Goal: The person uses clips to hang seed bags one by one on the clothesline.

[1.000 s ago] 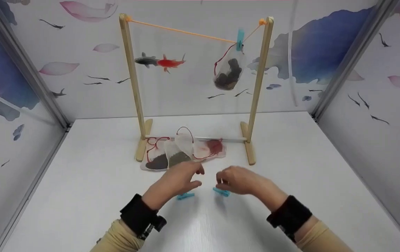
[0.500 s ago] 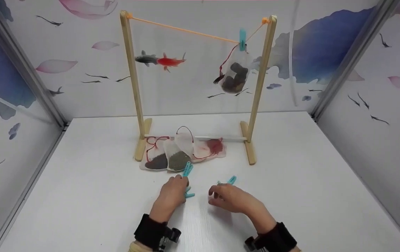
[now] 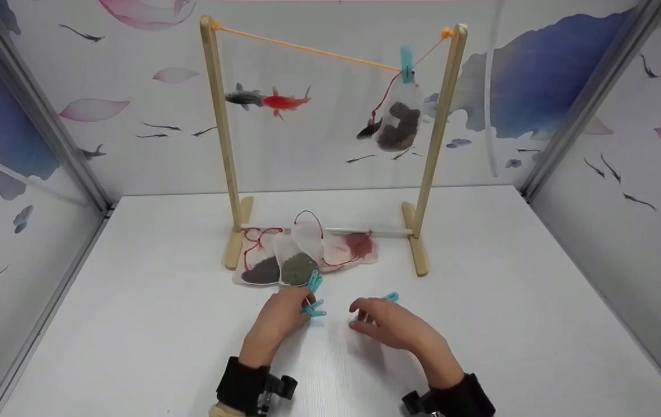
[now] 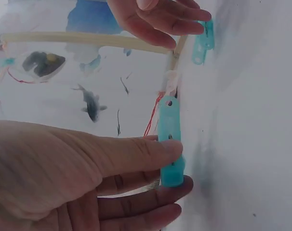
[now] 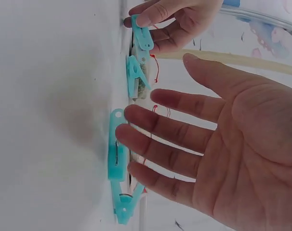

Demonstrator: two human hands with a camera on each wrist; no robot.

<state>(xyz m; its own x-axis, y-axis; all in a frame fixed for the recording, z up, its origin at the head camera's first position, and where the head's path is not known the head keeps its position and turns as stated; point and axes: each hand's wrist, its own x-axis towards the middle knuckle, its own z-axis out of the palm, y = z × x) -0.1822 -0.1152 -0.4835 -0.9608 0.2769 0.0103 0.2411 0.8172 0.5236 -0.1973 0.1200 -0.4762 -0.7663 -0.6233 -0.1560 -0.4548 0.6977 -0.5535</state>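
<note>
My left hand [image 3: 278, 315] pinches a light blue clothespin [image 4: 170, 120] between thumb and fingers, low over the white table. Just ahead of it lies another clothespin [image 3: 314, 281], by the front edge of the flat drawstring pouches. My right hand [image 3: 391, 323] has its fingers extended and holds nothing. In the right wrist view its fingertips overlap a clothespin [image 5: 117, 149], with one more clothespin [image 5: 124, 207] beside that. From the orange cord [image 3: 307, 48] hangs a drawstring pouch [image 3: 400, 124] with dark brown pieces inside, fastened by a clothespin [image 3: 406, 63].
A wooden frame [image 3: 223, 139] stands at the back of the table [image 3: 133, 324], the cord strung between its posts. At its foot several pouches overlap, among them a green-filled pouch [image 3: 298, 269] and a red-filled pouch [image 3: 359, 246]. Printed walls [image 3: 162, 145] enclose three sides.
Both hands have come down and nearer the body to the clothespins. My left hand has taken one and lifted it slightly. The hanging pouch has swung and turned.
</note>
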